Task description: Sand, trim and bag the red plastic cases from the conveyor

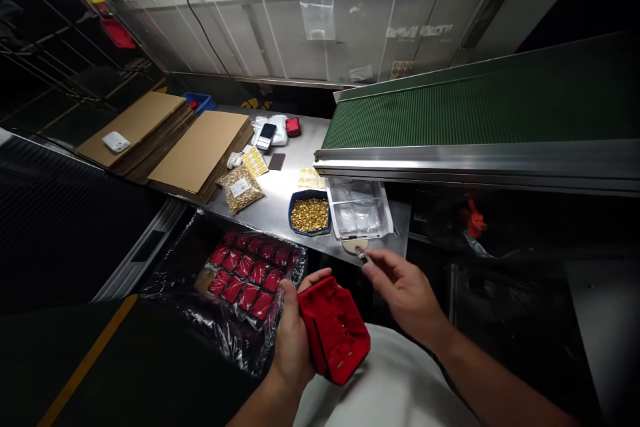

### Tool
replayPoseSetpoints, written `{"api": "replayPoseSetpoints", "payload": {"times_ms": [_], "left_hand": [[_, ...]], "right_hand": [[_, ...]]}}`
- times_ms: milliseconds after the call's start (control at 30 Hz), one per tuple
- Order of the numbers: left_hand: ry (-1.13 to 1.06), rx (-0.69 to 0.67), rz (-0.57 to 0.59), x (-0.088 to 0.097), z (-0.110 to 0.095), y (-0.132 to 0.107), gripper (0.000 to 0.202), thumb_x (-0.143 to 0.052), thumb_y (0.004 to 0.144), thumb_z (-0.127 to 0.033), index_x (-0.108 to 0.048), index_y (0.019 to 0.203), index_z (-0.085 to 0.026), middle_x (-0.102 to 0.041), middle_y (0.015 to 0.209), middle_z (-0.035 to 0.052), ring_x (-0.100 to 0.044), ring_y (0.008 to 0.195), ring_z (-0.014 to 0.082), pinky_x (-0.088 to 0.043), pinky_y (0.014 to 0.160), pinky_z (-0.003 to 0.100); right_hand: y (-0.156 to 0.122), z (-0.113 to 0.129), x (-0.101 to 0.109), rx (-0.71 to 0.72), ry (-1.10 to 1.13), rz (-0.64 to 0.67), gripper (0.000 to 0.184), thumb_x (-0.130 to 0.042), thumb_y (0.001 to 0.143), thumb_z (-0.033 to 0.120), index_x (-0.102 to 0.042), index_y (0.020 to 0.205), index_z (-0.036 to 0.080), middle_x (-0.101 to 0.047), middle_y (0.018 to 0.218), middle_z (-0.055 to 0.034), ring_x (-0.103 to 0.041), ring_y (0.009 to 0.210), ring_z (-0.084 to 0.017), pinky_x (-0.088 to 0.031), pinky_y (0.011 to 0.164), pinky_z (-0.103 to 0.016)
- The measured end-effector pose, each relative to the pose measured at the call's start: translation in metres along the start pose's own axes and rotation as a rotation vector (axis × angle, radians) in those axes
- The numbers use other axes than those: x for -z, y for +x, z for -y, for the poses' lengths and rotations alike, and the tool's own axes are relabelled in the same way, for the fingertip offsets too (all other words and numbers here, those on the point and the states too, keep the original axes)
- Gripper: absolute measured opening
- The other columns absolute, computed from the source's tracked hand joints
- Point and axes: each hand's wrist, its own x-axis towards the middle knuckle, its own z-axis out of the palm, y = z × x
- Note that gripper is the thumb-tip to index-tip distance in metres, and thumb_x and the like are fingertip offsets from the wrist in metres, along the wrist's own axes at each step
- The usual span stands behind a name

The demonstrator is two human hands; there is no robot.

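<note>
My left hand (293, 340) is wrapped round a red plastic shell (340, 330). Its hollow inside, with small posts and slots, faces up, and a dark edge runs along its side. My right hand (405, 287) is beyond it to the right, with thumb and fingers pinched on a small shiny metallic piece (363, 255); its exact kind cannot be made out. Just behind that piece, a round cream-coloured pad (350, 245) lies at the table's near edge. A dark blue bin (293, 223) of small brass-coloured parts (310, 213) stands nearby, beside a white tray (389, 217) holding clear plastic bags.
At lower left, a box lined with clear plastic (175, 280) holds rows of red parts (245, 273). The metal table (270, 203) carries a bag of brass-coloured pieces (241, 188), sticker sheets and cardboard stacks (200, 150). A green conveyor belt (425, 113) slopes up to the right.
</note>
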Motion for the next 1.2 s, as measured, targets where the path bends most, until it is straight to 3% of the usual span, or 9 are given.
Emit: {"api": "replayPoseSetpoints", "payload": {"times_ms": [100, 233, 567, 767, 1200], "left_hand": [[0.053, -0.055, -0.005, -0.001, 0.002, 0.004, 0.073, -0.036, 0.087, -0.075, -0.058, 0.123, -0.016, -0.069, 0.099, 0.0109, -0.063, 0.094, 0.0249, -0.047, 0.088, 0.036], [0.172, -0.117, 0.002, 0.0, 0.005, 0.006, 0.077, -0.032, 0.085, -0.079, -0.058, 0.123, -0.016, -0.067, 0.097, 0.01, -0.06, 0.094, 0.0245, -0.045, 0.089, 0.036], [0.248, -0.181, 0.071, -0.001, 0.005, 0.009, 0.078, -0.024, 0.087, -0.077, -0.058, 0.124, -0.017, -0.063, 0.094, 0.0088, -0.057, 0.089, 0.0235, -0.044, 0.088, 0.035], [0.198, -0.136, 0.091, -0.005, 0.005, 0.012, 0.078, -0.025, 0.087, -0.077, -0.058, 0.123, -0.017, -0.063, 0.094, 0.0085, -0.058, 0.091, 0.0238, -0.044, 0.088, 0.034], [0.239, -0.157, 0.097, -0.008, 0.006, 0.013, 0.076, -0.026, 0.088, -0.076, -0.058, 0.124, -0.018, -0.063, 0.091, 0.0079, -0.059, 0.087, 0.0228, -0.047, 0.083, 0.033]], "right_hand": [[-0.019, 0.048, -0.011, 0.035, 0.048, 0.26, 0.024, -0.059, 0.092, 0.036, -0.068, 0.108, 0.022, -0.07, 0.095, -0.0035, -0.064, 0.08, -0.016, -0.051, 0.07, -0.026], [-0.025, 0.068, -0.022, 0.074, -0.094, 0.351, 0.015, -0.058, 0.089, 0.019, -0.072, 0.094, 0.022, -0.07, 0.088, 0.0003, -0.062, 0.079, -0.013, -0.047, 0.072, -0.024], [-0.021, 0.067, -0.029, 0.049, -0.048, 0.351, 0.021, -0.054, 0.089, 0.014, -0.073, 0.093, 0.024, -0.071, 0.088, 0.0031, -0.062, 0.077, -0.012, -0.046, 0.074, -0.022], [-0.023, 0.062, -0.029, -0.008, 0.018, 0.345, 0.02, -0.054, 0.091, 0.019, -0.072, 0.097, 0.023, -0.072, 0.092, 0.0016, -0.064, 0.081, -0.013, -0.048, 0.076, -0.024], [-0.021, 0.063, -0.022, 0.005, 0.021, 0.358, 0.017, -0.054, 0.09, 0.019, -0.071, 0.088, 0.018, -0.069, 0.082, 0.0002, -0.06, 0.072, -0.012, -0.046, 0.064, -0.022]]}}
